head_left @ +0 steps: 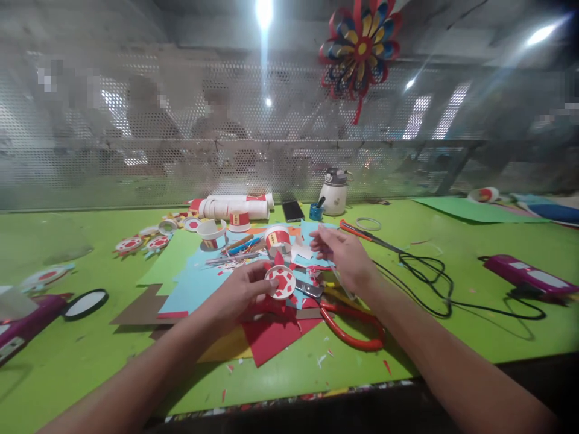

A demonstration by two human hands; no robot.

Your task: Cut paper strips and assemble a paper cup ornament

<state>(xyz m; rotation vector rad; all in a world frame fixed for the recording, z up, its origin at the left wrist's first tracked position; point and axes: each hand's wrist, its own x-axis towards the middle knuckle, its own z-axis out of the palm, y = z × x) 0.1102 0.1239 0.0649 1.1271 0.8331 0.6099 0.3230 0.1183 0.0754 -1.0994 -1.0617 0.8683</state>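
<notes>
My left hand [246, 292] pinches a small round paper turtle [281, 282], its white disc covered with red patches and a red piece sticking up from the top. Opposite it, over the papers, my right hand [341, 256] is raised with its fingers curled toward the thumb. A thin pale object shows along its lower side, too blurred to name. Between and below the hands lie scissors [353, 343] with red handles, their blades toward the turtle. Just beyond the turtle stands a red and white paper cup [277, 240]. Red paper [278, 343] lies beneath my left hand.
Coloured sheets, scraps and cut cups [211, 234] cover the middle. Other paper turtles [130, 244] lie at the left. A phone [293, 211], a blue jar [316, 211] and a white bottle [335, 196] stand at the back. A black cable [425, 271] loops to a purple power strip [527, 274].
</notes>
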